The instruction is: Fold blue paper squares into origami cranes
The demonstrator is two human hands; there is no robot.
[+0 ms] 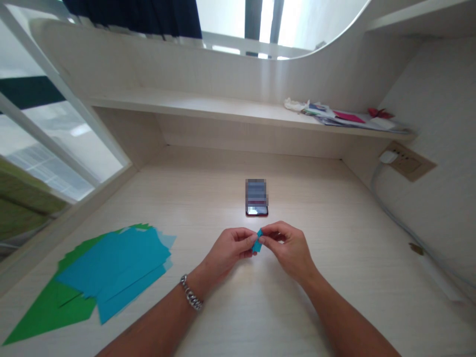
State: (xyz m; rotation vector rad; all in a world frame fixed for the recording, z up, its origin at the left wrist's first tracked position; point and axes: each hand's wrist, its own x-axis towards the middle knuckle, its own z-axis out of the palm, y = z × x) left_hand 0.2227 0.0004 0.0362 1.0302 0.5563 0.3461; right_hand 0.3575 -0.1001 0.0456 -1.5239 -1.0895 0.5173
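Head camera, looking down past my forearms: my left hand (235, 244) and my right hand (290, 246) meet over the desk (208, 188), both pinching one small blue piece (257, 244) that looks like folded paper. It sits between my fingertips, the left ones on its near side, the right thumb and finger at its far end. I can't make out its folds, as my fingers cover part of it.

With a grip that small, I judge the main risk is slipping: if one pinch loosens while the other pulls, the piece could spring apart or drop onto the desk under my hands. Squeezing too hard could crush its edges, and tugging my hands in opposite directions could tear it.

Just beyond my hands lies a phone (256, 197); a forward knock from my knuckles could push it away. Left of my left hand, blue sheets (122, 263) lie fanned over green sheets (44, 317). They look loose, so a sideways sweep of that forearm, or its chain bracelet (192, 293) catching an edge, could scatter or crease them.
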